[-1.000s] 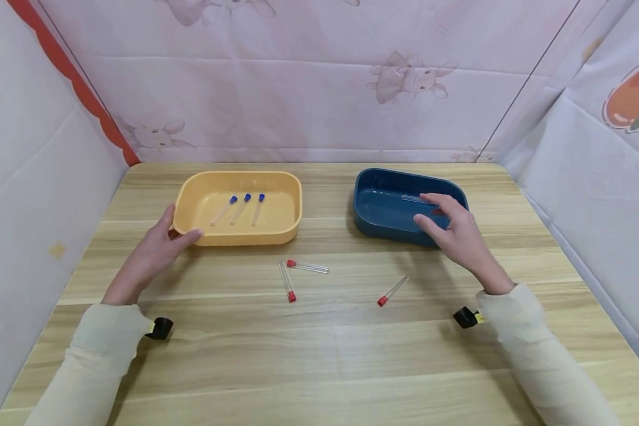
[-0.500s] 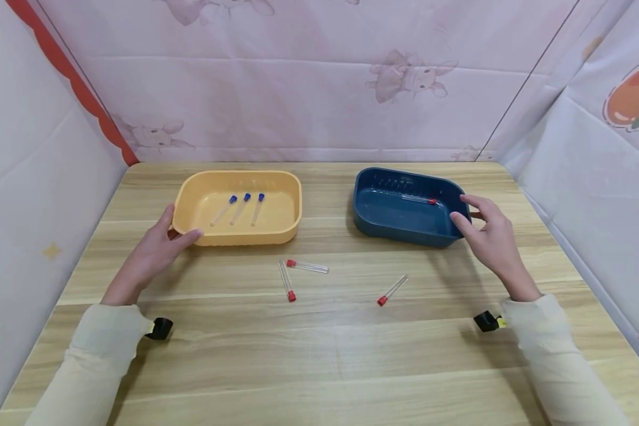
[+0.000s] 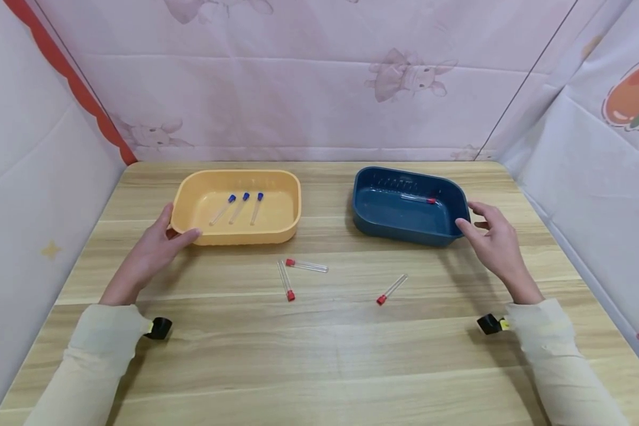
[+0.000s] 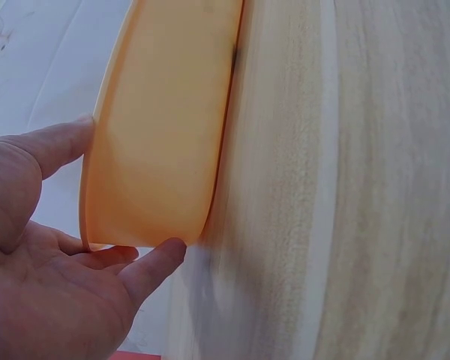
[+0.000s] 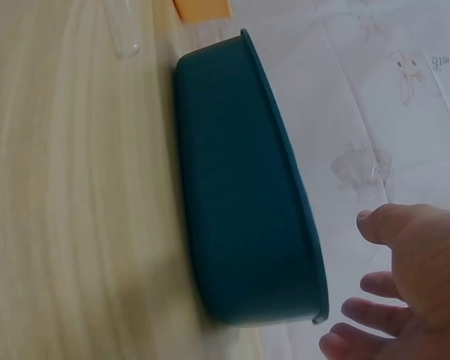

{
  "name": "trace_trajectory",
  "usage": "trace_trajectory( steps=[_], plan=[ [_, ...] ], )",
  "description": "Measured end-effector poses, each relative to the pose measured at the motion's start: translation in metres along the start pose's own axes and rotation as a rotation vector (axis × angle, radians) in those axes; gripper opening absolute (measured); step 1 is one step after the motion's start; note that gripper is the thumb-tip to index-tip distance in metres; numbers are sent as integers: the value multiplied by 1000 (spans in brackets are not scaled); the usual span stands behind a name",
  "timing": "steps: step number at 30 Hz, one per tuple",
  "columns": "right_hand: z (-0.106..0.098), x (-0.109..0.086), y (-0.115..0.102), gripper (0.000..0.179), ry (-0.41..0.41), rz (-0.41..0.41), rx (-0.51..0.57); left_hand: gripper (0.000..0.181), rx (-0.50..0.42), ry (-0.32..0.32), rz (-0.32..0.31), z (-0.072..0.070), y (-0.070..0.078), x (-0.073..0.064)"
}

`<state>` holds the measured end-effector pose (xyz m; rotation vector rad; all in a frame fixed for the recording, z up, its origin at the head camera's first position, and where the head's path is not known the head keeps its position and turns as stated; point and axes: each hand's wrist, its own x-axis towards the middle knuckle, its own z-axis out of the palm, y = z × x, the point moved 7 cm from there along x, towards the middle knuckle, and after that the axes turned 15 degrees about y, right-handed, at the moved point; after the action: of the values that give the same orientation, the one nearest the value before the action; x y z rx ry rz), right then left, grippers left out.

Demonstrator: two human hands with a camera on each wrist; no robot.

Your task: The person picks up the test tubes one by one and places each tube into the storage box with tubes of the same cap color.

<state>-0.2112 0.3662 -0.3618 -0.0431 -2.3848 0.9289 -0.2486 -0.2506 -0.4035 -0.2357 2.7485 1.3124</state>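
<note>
My left hand (image 3: pixel 148 255) holds the near left corner of a yellow plastic bin (image 3: pixel 245 239), thumb at the front rim and fingers round the end wall. Three blue-capped test tubes (image 3: pixel 238 208) lie inside it. Beside the right end of a dark blue bin (image 3: pixel 399 228) is my right hand (image 3: pixel 495 245), fingers loosely bent and nothing in them; the right wrist view shows a gap between hand and bin (image 5: pixel 240 180). One red-capped test tube (image 3: pixel 418 199) lies in the blue bin.
On the wooden table (image 3: pixel 330 367) in front of the bins lie two red-capped tubes close together, one sideways (image 3: pixel 307 266) and one pointing forward (image 3: pixel 286 281). Another red-capped tube (image 3: pixel 391 290) lies further right. Printed cloth walls (image 3: pixel 309 106) enclose the back and sides.
My right hand has drawn back from over the blue bin to its right end, uncovering the red cap of the tube inside. My left hand has stayed at the yellow bin.
</note>
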Motion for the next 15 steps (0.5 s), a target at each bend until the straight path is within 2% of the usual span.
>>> trace_trajectory(
  steps=[9, 15],
  plan=[
    [0, -4, 6, 54, -14, 37, 13, 113, 11, -4, -5, 0, -1, -1],
    [6, -8, 12, 59, -60, 71, 32, 115, 10, -11, -25, 0, -2, -1]
  ],
)
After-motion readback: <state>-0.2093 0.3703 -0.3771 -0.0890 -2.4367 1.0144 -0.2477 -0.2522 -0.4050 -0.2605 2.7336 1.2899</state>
